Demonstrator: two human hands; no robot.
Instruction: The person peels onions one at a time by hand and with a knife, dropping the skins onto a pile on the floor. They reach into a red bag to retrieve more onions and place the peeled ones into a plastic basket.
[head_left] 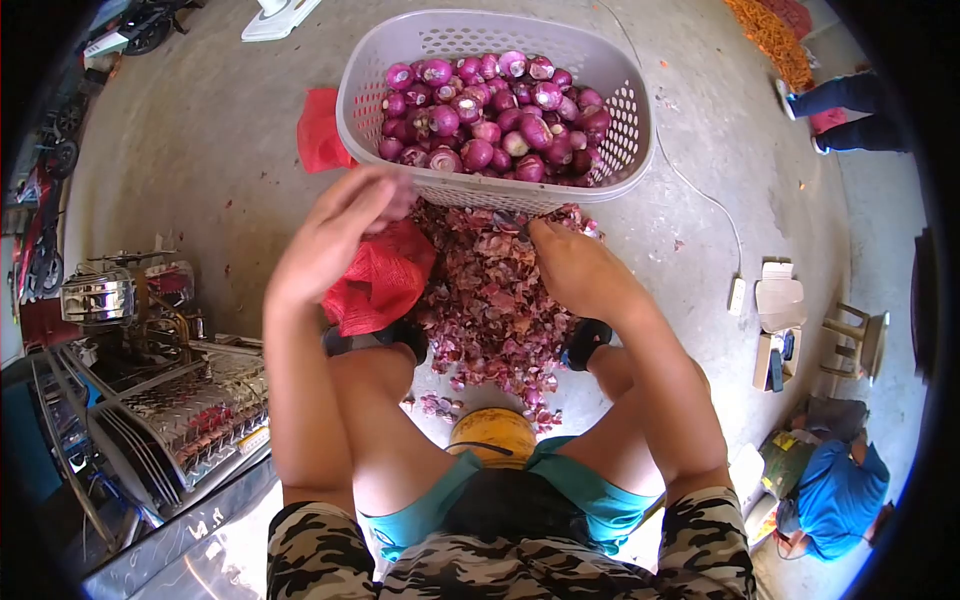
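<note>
The peeled-looking purple onions (475,153) lie heaped in a grey basket (358,95) on the floor (200,150), straight ahead of the person; the basket's long axis runs left to right, across the reach of both arms, while the onions are roundish and point no single way.

The left hand (335,235) is the nearer of the two, its blurred fingers just beside the basket's near rim, towards the left end; the onions lie ahead of that grip and to its right; how wide it stands, and whether it holds anything, I cannot tell through the blur.

The right hand (585,268) is a little closer to the body, its fingers bent down at the upper part of a loose pile of onion skins (490,300); the onions lie ahead of it and to its left; the fingertips are hidden, so I cannot tell whether that grip is narrow or closed on something.

The skins spread between the feet, back towards a yellow bucket (495,428); a red net bag (385,280) lies beside them, under the left hand.
</note>
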